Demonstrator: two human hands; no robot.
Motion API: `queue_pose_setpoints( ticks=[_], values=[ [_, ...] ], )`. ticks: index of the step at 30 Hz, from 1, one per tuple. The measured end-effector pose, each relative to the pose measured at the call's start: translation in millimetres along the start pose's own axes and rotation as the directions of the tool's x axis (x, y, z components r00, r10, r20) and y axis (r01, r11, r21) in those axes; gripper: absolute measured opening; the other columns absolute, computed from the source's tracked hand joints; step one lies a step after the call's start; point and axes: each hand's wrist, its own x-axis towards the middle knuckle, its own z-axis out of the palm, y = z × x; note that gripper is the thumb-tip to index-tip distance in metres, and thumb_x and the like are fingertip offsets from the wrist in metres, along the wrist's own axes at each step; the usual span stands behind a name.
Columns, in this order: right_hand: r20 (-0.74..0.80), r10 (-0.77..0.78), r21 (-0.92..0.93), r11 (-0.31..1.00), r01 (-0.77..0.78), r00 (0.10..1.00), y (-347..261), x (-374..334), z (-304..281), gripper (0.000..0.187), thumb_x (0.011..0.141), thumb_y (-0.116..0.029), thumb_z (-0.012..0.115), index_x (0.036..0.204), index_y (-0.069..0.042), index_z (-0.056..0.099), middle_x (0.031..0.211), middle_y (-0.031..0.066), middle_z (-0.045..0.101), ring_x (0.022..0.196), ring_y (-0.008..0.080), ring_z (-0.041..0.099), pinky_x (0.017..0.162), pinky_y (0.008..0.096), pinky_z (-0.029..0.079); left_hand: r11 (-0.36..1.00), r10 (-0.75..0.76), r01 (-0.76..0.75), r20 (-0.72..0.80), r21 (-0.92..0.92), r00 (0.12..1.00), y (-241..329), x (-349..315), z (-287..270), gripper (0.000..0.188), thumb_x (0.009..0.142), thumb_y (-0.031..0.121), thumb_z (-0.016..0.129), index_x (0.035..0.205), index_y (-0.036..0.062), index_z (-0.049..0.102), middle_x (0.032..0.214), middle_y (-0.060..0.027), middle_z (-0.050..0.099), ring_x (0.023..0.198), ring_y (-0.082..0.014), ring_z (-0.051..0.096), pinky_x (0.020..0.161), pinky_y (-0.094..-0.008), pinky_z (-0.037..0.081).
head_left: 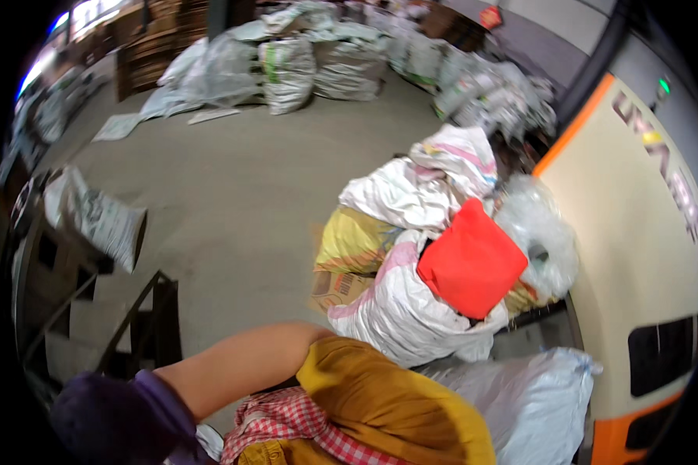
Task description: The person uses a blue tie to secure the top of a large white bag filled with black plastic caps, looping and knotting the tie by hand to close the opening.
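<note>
My right arm, in a mustard-yellow sleeve (395, 387), reaches across my body to the left with the forearm bare. My right hand (120, 415) wears a dark purple glove. It lies at the lower left rim, dim and smeared, so its fingers do not show and what it may hold is hidden. A red-and-white checked apron (287, 415) shows below the arm. A sliver of whitish material (209, 442) lies beside the glove. My left hand is out of view.
Right of centre, a red cloth-like piece (473, 260) tops a white woven sack (399, 314), beside a yellow sack (353, 240) and clear plastic (539, 232). A cream-and-orange machine (620, 201) stands right, dark metal frames (139, 314) left, stuffed sacks (287, 74) behind.
</note>
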Motion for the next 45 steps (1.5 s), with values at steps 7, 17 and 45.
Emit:
queue_pose_setpoints(
  ticks=[7, 17, 45],
  values=[
    [-0.386, 0.796, -0.332, 0.351, -0.876, 0.466, 72.7, -164.8, -183.1, 0.023, 0.079, -0.022, 0.057, 0.094, -0.006, 0.052, 0.084, 0.0143, 0.060, 0.077, 0.0291, 0.059, 0.070, 0.0376, 0.046, 0.989, 0.009, 0.085, 0.625, -0.120, 0.781, -75.7, 99.6, 121.9, 0.011, 0.084, 0.007, 0.053, 0.094, 0.0020, 0.055, 0.088, -0.0039, 0.052, 0.082, -0.0131, 0.047, 0.071, -0.0250, 0.040],
    [-1.000, 0.004, -0.007, 0.057, -0.998, 0.007, -75.5, -332.3, -355.1, 0.017, 0.081, -0.009, 0.055, 0.097, -0.004, 0.058, 0.086, 0.0017, 0.055, 0.073, 0.0118, 0.052, 0.067, 0.0270, 0.046, 0.988, -0.056, 0.153, 0.990, 0.036, 0.129, -142.8, 115.3, 352.2, 0.008, 0.077, -0.002, 0.054, 0.084, 0.0018, 0.056, 0.076, 0.0004, 0.052, 0.068, -0.0070, 0.045, 0.061, -0.0212, 0.038],
    [-0.828, -0.442, 0.554, -0.555, -0.621, -0.344, -148.4, -579.6, -503.9, 0.043, 0.082, -0.009, 0.044, 0.124, -0.020, 0.045, 0.131, 0.0144, 0.040, 0.108, 0.0336, 0.051, 0.086, 0.0446, 0.044, 0.633, -0.104, -0.496, 0.570, -0.594, -0.815, -180.0, -73.7, 648.7, 0.023, 0.072, 0.018, 0.061, 0.095, 0.0128, 0.062, 0.092, -0.0101, 0.063, 0.082, -0.0306, 0.060, 0.073, -0.0401, 0.049]
  ],
)
